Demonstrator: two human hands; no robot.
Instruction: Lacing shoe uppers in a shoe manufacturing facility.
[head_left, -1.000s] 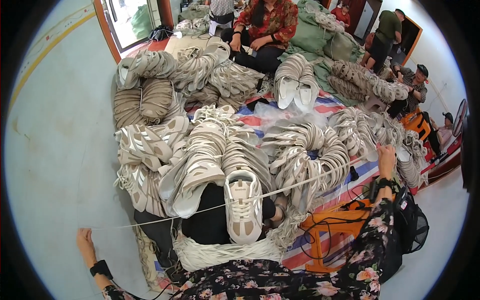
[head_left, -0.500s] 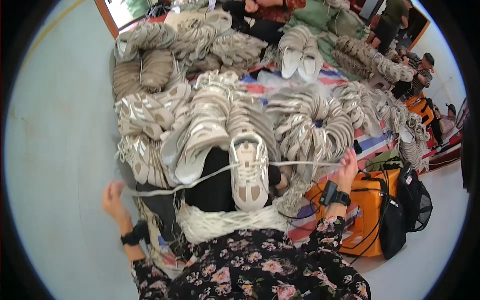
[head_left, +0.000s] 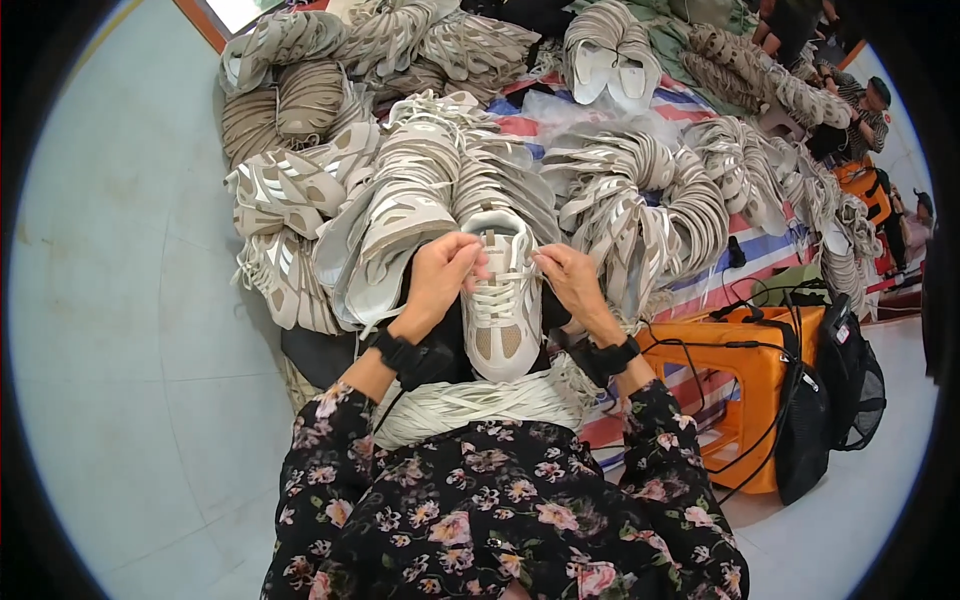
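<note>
A beige and white sneaker upper [head_left: 497, 345] rests toe toward me in front of my lap, its front part laced with a pale shoelace [head_left: 493, 300]. My left hand [head_left: 438, 282] is closed at the left edge of the lacing, fingertips pinched together. On the other side my right hand [head_left: 575, 285] pinches the shoelace between thumb and finger near the upper eyelets. The lace's loose ends are mostly hidden by my hands. Across my lap lies a thick bundle of white laces [head_left: 480, 412].
Stacked shoe uppers [head_left: 415, 190] stand just beyond, with more rows [head_left: 620, 215] to the right. An orange plastic stool [head_left: 725, 375] with a black mesh bag [head_left: 850, 380] and cables stands at my right. Other people [head_left: 855, 110] sit at the far right.
Both hands have come in from wide apart, where the lace was stretched out sideways, to the two sides of the shoe's lacing. The view has tilted down slightly.
</note>
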